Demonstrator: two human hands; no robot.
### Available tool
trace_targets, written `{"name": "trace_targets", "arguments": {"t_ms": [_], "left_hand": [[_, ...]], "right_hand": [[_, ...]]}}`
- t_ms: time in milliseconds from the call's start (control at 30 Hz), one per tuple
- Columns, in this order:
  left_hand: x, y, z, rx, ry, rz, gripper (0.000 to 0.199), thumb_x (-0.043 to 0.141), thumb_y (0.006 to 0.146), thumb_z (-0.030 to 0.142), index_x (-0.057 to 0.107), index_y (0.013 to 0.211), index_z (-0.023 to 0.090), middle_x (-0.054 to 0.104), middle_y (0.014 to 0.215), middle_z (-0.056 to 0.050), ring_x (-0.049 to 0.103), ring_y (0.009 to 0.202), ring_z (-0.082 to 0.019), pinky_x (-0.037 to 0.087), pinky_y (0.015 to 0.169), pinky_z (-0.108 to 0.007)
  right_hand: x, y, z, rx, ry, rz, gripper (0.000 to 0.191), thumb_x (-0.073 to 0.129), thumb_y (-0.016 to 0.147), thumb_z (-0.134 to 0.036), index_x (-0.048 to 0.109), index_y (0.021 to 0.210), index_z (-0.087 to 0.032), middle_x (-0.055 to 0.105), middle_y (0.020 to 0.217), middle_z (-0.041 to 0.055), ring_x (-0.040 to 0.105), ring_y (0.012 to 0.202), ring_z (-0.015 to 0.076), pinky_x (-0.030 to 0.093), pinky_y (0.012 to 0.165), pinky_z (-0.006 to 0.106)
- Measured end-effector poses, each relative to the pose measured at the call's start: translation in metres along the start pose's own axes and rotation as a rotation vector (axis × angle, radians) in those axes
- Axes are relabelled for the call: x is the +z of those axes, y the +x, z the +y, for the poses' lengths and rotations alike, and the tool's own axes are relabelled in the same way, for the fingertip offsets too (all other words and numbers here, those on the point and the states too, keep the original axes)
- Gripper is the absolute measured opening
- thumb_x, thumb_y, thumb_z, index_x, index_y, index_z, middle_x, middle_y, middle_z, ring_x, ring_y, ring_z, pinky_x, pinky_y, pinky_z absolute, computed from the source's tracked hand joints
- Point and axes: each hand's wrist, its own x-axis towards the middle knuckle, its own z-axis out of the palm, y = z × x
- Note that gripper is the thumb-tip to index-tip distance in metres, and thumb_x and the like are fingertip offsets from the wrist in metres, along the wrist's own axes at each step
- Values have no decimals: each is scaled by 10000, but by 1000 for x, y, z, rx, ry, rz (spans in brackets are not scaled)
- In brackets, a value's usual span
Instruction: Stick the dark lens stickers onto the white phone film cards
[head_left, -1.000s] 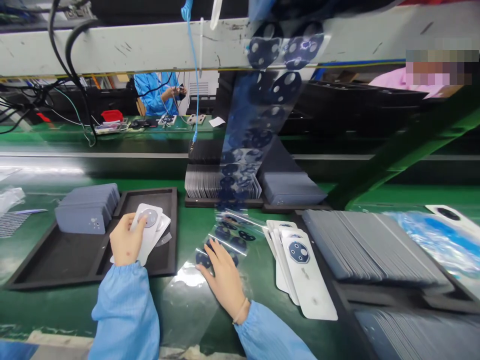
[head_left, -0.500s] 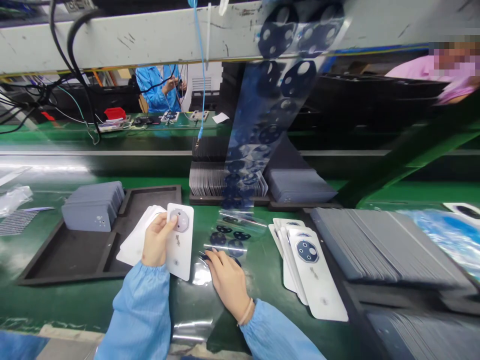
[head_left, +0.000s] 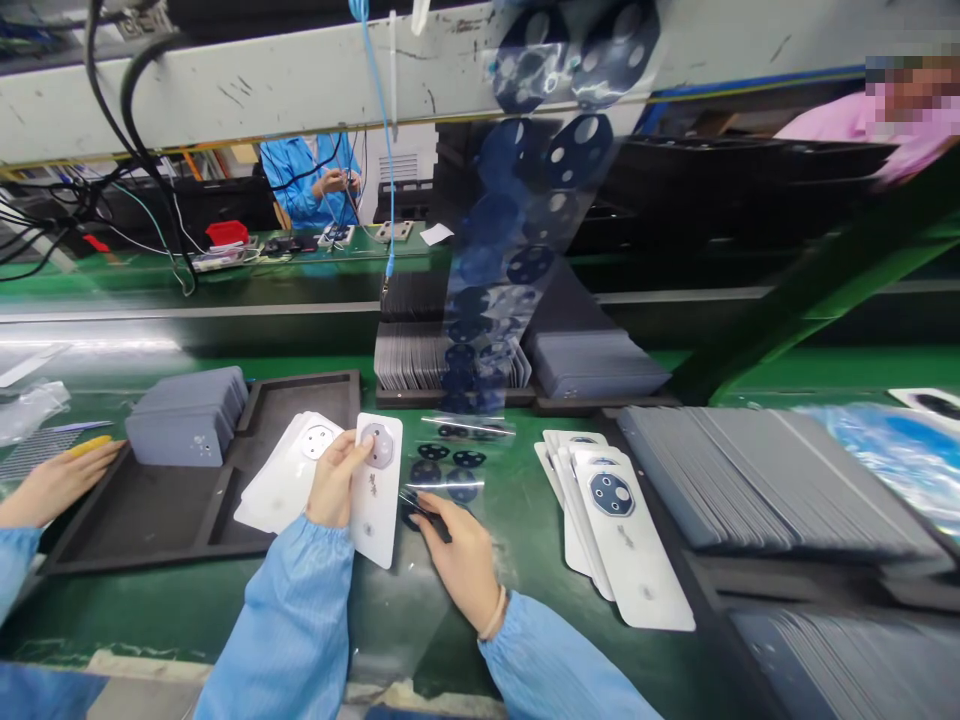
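L hand [head_left: 334, 487]: grip clamps panel [head_left: 379, 525], thumb [head_left: 363, 453] on lens area [head_left: 383, 456].
Panel loc.: approx. midway betw. tray [head_left: 142, 520] & film [head_left: 445, 476], over worktop [head_left: 525, 500].
R hand [head_left: 465, 562]: grip pinches dark tool [head_left: 436, 524], prob. tweezers; tip near panel's R edge.
Discs [head_left: 463, 486]: on film, just beyond tool.
Rec.: steady panel, thumb off lens holes; touch discs w/ tool only, at edge.

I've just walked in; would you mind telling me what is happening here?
The person's left hand holds a white panel; more panels lie on the black tray. The right hand holds a slim dark object beside the dark discs. A fanned white pile lies further right. Another person's hand is at the tray's left edge.
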Motion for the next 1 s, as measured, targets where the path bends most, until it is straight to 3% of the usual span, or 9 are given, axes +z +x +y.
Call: {"name": "trace_targets", "arguments": {"t_ms": [200,567,800,900,1000], "left_hand": [[2,0,-2,-20,13,-1,366,885,575,390,717,809,163,729,691,-22,657,618,-148,496,598,-238],[2,1,-5,-36,24,-10,327,872,595,366,721,803,163,716,684,-12,636,603,-128,482,585,-219],[2,2,-6,-48,31,-11,324,876,592,360,716,795,163,718,690,-11,637,608,-122,482,584,-205],[1,3,-7,-52,39,-18,308,864,612,359,716,804,169,717,682,-10,635,600,-122,473,575,-206],[0,3,-7,-53,46,-23,290,852,627,352,716,809,171,717,682,-11,638,598,-128,469,574,-215]], "right_hand": [[0,-2,-3,60,44,-2,156,568,930,-231,721,900,-240,767,831,25,716,759,198,547,711,306],[-2,-3,-7,138,75,53,189,588,860,-148,623,709,-257,775,823,-5,722,792,197,534,721,308],[-2,-4,-7,70,13,27,152,575,901,-168,683,837,-255,779,820,-15,724,721,174,513,678,283],[-5,-2,-7,-6,-32,21,139,577,934,-218,707,977,-244,785,883,8,732,752,177,518,717,291],[-6,0,-7,-76,-60,20,162,559,956,-229,720,979,-234,785,932,23,740,816,178,522,755,295]]}}
